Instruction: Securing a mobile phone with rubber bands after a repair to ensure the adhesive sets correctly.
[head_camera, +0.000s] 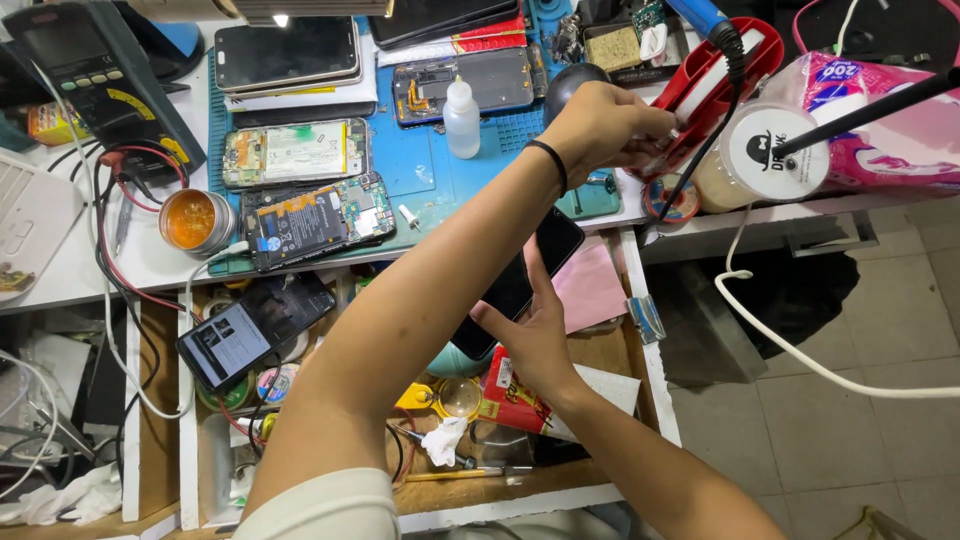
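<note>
My left hand (600, 125) crosses over to the right end of the worktop (120, 270), fingers pinched at the red stand (700, 85) that carries the blue-handled soldering iron (705, 20); what the grip closes on I cannot tell. My right hand (530, 335) holds a dark phone (520, 275) over the open drawer (600, 480), thumb and fingers around its lower end, screen up and tilted. On the blue mat (430, 170), two opened phones (310, 185) lie with their insides bared, so I judge the repair mid-way, nothing reassembled. Room is tight: a small white bottle (461, 118) and a round white tub (765, 155) flank my left hand, and the iron's cord (700, 170) hangs near the worktop's front edge.
</note>
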